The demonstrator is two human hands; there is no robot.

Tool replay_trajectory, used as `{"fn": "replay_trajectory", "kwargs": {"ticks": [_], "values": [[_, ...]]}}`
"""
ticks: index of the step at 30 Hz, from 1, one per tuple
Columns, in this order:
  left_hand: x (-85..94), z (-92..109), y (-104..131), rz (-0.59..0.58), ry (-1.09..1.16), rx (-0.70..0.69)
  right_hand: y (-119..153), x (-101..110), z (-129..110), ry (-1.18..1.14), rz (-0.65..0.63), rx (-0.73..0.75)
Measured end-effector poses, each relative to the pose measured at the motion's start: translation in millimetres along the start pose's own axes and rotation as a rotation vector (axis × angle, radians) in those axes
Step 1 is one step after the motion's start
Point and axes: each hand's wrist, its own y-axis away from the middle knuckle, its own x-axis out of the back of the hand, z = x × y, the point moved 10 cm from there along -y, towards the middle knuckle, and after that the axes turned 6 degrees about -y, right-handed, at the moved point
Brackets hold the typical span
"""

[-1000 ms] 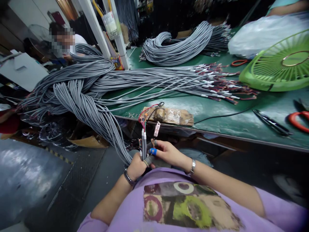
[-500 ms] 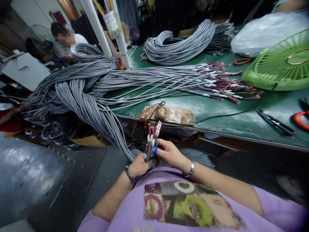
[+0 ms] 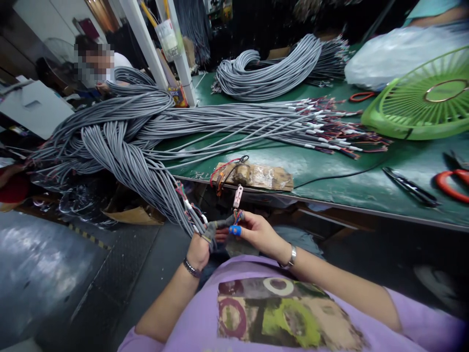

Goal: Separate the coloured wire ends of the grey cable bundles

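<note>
My left hand is closed around a bundle of grey cables, with worn grey covers on its fingers. White-sleeved cable ends with coloured wires stick up beside it. My right hand, a blue finger cover on its thumb, pinches a small bunch of coloured wires. One left finger reaches across to these wires. Just above the pinch stands a small pale pink strip with holes, in front of the bench edge. The fingertips partly hide what lies between the hands.
Long grey cables lie across the green bench and hang over its front. A taped wooden block sits at the edge. Pliers, a green fan and a coiled cable bundle are further along. A co-worker sits at back left.
My left hand has shifted left, and the white-sleeved cable ends have tipped left with it, away from my right hand. My right hand stays nearly in place, pinching coloured wires.
</note>
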Motion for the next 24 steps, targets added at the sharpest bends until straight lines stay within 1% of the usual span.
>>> {"fn": "replay_trajectory", "kwargs": {"ticks": [2, 4, 6, 8, 10, 13, 15, 18, 19, 21, 24], "values": [[-5.8, 5, -2, -0.004, 0.003, 0.015, 0, -5, 1, 0.006, -0.032, 0.006], [-12.7, 13, -3, -0.009, -0.066, -0.002, 0, -8, 6, 0.007, -0.054, -0.024], [-19.2, 13, -2, -0.024, -0.144, 0.033, 0, -8, 12, 0.013, -0.059, -0.064], [-23.3, 8, 0, -0.043, -0.202, 0.101, 1, -5, 15, 0.038, -0.06, -0.091], [-23.9, 7, 2, -0.041, -0.238, 0.125, 2, 0, 17, 0.065, -0.048, -0.114], [-24.4, 13, 5, -0.039, -0.247, 0.105, 5, 2, 19, 0.03, -0.039, -0.172], [-24.6, 13, 6, -0.037, -0.245, 0.113, 5, -1, 17, -0.002, -0.053, -0.176], [-21.7, 8, 6, -0.005, -0.241, 0.144, 4, -12, 13, -0.076, -0.107, -0.158], [-20.3, 6, 6, 0.009, -0.241, 0.142, 4, -14, 12, -0.11, -0.116, -0.158], [-16.9, 8, 4, 0.042, -0.249, 0.088, 2, -14, 13, -0.142, -0.094, -0.161], [-9.9, 17, 3, 0.106, -0.265, -0.035, -1, 0, 14, -0.11, 0.019, -0.148]]}}
